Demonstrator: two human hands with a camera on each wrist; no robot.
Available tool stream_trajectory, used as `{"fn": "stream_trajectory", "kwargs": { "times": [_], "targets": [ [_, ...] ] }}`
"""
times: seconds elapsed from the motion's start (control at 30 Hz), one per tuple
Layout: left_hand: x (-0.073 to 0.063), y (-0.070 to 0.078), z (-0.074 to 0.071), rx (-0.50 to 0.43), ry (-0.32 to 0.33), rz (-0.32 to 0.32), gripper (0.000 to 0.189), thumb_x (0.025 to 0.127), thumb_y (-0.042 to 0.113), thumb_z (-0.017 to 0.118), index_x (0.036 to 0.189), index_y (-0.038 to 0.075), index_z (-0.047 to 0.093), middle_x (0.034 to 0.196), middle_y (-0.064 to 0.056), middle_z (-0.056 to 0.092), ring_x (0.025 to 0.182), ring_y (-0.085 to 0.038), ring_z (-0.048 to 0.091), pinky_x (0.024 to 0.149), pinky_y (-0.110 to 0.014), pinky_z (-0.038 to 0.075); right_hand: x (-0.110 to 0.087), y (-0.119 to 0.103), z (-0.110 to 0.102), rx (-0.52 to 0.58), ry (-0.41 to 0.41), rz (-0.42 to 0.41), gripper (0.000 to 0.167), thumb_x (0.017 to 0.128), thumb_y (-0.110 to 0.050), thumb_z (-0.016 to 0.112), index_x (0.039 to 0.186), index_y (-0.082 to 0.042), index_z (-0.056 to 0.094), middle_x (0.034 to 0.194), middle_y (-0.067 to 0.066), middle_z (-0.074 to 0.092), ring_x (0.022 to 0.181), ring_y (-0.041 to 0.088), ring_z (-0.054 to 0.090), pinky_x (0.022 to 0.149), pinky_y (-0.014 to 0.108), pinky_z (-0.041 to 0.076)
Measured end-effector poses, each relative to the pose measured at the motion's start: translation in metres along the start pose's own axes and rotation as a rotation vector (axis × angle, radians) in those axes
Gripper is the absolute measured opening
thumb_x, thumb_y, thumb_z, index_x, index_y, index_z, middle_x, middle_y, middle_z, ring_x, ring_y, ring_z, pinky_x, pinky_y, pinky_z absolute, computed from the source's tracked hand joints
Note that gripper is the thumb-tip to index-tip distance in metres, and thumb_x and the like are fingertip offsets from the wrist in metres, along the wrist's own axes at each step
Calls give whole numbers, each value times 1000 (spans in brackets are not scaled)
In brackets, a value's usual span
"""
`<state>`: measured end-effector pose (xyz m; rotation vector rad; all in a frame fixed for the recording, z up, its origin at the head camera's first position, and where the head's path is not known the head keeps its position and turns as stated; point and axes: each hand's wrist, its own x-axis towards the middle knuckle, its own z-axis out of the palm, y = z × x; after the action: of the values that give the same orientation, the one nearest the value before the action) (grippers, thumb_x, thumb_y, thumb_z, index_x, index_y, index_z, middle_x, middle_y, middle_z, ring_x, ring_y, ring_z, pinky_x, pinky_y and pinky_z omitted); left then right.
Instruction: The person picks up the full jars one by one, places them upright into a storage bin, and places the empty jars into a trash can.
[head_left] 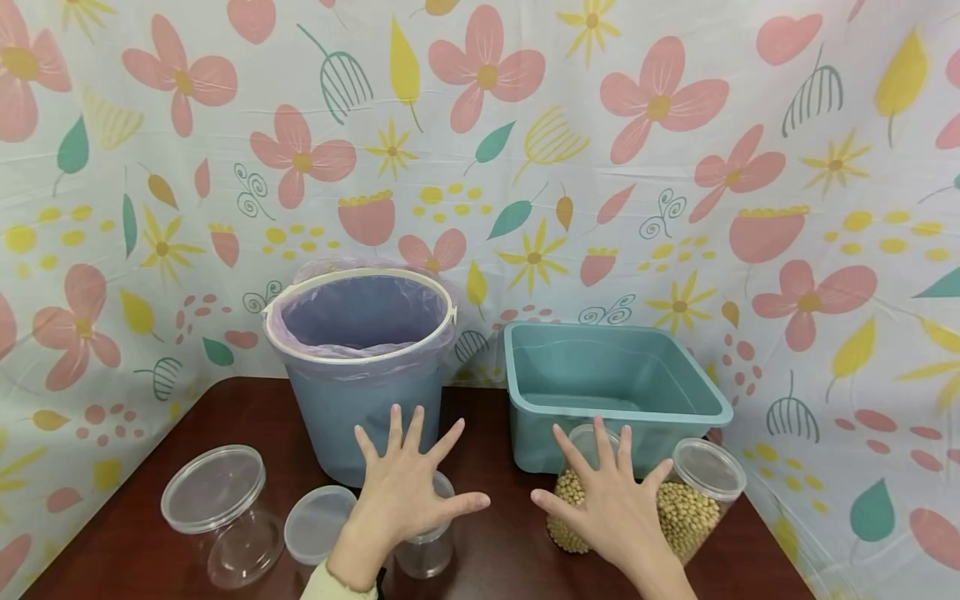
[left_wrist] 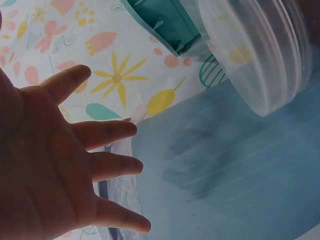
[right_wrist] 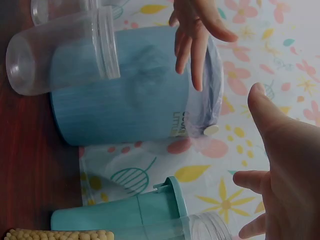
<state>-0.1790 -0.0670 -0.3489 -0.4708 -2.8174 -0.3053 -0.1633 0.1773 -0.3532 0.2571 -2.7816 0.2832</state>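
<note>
My left hand [head_left: 405, 496] is spread wide with nothing in it, overlapping a small clear jar [head_left: 426, 554] and the front of the blue bucket [head_left: 330, 417] in the head view. Its straight fingers also show in the left wrist view. Fingers splayed, my right hand [head_left: 615, 508] hovers before two clear jars of pale beans, and it too holds nothing. One bean jar [head_left: 567, 517] is partly behind that hand; the other bean jar [head_left: 693, 500] stands just right of it. Left of my left hand are a wide lidded jar [head_left: 225, 517] and another lidded jar [head_left: 318, 525].
The bucket has a thin purple liner [head_left: 367, 337] folded over its white rim. A teal rectangular tub [head_left: 525, 433] stands at the back right, behind the bean jars. Everything sits on a dark red-brown table [head_left: 495, 508], with a flower-print cloth [head_left: 525, 208] hanging behind.
</note>
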Motion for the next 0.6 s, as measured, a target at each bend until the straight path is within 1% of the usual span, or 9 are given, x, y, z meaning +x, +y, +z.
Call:
{"fn": "stream_trajectory", "kwargs": {
  "times": [0.13,0.27,0.47,0.6],
  "targets": [
    [0,0,0,14,1,12,86,65,85,29,137,38,34,140,-19,29,129,-44,11,88,-71,3,-1,1,-1,1,7,-1,78,73,-73,43,139,-32,33,143,21,19,126,50,9,77,77,-2],
    [0,-1,0,9,3,24,87,65,85,26,137,37,34,139,-19,30,129,-44,11,90,-69,4,-3,2,-1,-4,20,-2,78,73,-73,43,139,-33,31,143,21,20,127,48,10,79,77,1],
    [0,-3,1,-45,-9,42,85,67,83,30,137,35,34,139,-19,31,129,-43,11,93,-67,3,-4,5,-2,5,53,-8,78,73,-71,47,139,-32,32,141,21,23,128,45,12,83,74,7],
    [1,-4,2,-66,-8,57,84,69,81,34,138,33,35,137,-19,34,129,-43,15,93,-66,4,-5,7,-3,14,69,-5,79,72,-70,49,139,-31,34,141,20,24,129,43,13,85,73,9]
  ]
}}
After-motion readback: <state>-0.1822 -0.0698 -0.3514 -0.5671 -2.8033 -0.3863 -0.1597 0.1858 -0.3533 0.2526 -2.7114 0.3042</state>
